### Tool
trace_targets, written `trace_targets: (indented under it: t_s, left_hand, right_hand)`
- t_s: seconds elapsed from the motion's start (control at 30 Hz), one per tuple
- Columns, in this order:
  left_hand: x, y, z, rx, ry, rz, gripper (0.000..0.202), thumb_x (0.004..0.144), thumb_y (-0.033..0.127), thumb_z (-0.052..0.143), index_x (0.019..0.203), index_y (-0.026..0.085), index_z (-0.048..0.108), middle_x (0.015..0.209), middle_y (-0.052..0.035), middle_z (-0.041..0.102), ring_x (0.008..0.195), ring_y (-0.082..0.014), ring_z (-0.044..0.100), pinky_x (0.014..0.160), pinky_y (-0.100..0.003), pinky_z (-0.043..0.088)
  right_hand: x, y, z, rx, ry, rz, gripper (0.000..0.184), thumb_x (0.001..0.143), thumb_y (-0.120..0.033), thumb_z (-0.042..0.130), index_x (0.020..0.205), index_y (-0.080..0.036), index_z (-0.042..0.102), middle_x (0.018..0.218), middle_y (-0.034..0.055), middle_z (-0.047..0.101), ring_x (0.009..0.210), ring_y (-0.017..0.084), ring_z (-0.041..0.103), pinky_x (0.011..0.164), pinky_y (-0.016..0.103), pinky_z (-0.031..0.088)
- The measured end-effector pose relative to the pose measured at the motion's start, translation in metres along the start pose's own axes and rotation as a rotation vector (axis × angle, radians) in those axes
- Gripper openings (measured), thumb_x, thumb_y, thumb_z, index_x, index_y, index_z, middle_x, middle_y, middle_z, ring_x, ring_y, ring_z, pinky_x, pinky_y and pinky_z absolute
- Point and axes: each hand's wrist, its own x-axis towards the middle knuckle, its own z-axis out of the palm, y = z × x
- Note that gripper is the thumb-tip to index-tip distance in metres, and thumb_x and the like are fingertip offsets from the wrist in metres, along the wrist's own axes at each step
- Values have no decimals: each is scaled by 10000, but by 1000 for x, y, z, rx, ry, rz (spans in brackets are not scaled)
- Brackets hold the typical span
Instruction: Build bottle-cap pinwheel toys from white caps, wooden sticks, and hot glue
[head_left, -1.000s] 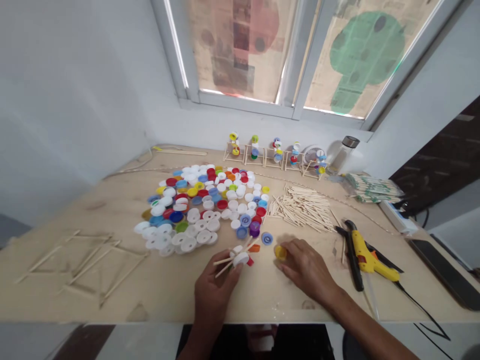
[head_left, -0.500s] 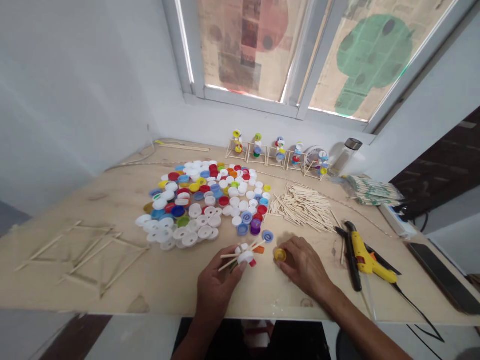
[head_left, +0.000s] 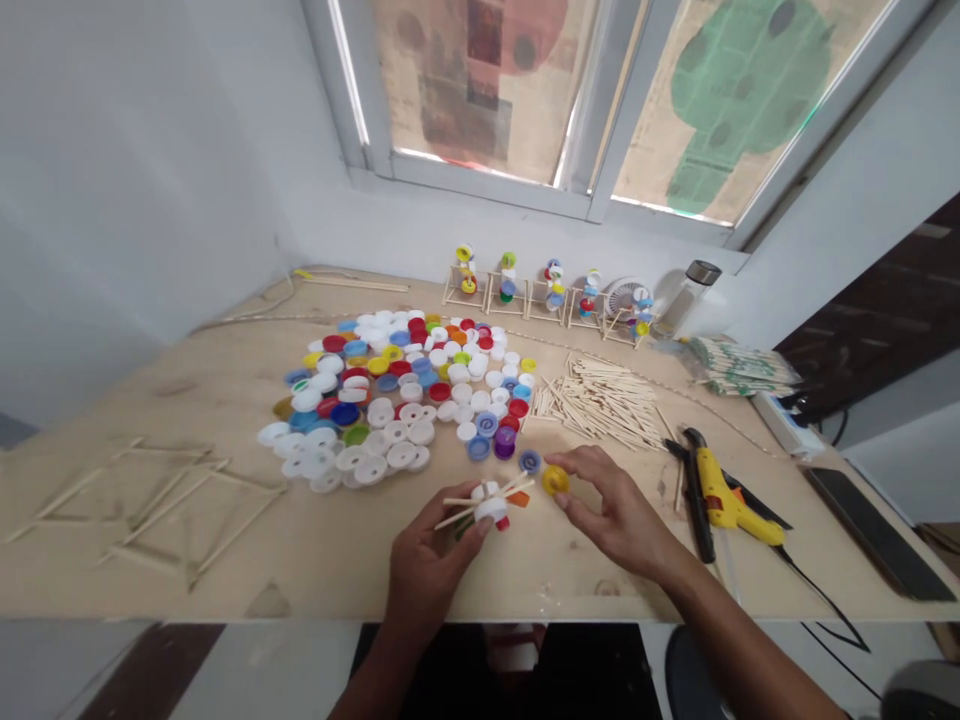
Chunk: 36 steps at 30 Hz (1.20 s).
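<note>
My left hand (head_left: 427, 560) grips a small model (head_left: 489, 503) made of wooden sticks and bottle caps, white, red and orange, held just above the wooden table (head_left: 337, 560). My right hand (head_left: 615, 515) pinches a yellow bottle cap (head_left: 556, 481) between thumb and fingers, right beside the model's stick ends. A blue cap (head_left: 529, 461) lies on the table just behind them.
A heap of coloured and white bottle caps (head_left: 397, 400) covers the table's middle, with a pile of wooden sticks (head_left: 600, 400) to its right. A yellow glue gun (head_left: 724, 500) lies at right. Finished cap models (head_left: 540, 295) line the back edge. Stick frames (head_left: 150, 500) lie at left.
My right hand has lifted the yellow cap off the table and brought it up beside the model. My left hand has kept hold of the model.
</note>
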Motion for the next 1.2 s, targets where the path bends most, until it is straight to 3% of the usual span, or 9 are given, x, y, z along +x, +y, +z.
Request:
trace_targets:
  t_s: [0.6,0.9,1.07,1.2]
  left_hand:
    - [-5,6,6,11,69,-27,323,674,411,704,902,183,694,927,-61,733,869,-231,685,818,-340,554]
    - [-5,6,4,0,40,-22,236,673,317,711,873,193,693,887,-30,724,821,-188,671,773,-273,534]
    - [-5,6,4,8,33,-15,273,693,384,692,877,182,694,901,-56,723,852,-218,674,793,-316,546]
    - [-2,5,1,46,-17,6,243,690,349,697,877,195,696,885,-43,723,834,-210,675,775,-304,546]
  right_hand:
    - [17,-15,12,-127,-59,-88,306,842,-207,563,1145,-234,596,1032,61,635,964,210,561,856,386,440]
    - [18,-14,14,-71,-59,-74,284,844,-203,577,1126,-226,600,1005,50,638,958,200,553,851,371,444]
    - [17,-14,15,-52,-69,-69,284,854,-203,570,1134,-239,597,1003,48,641,963,199,556,855,371,446]
    - [16,-13,15,-58,-70,-79,274,858,-200,560,1127,-234,600,996,50,638,953,197,557,850,367,447]
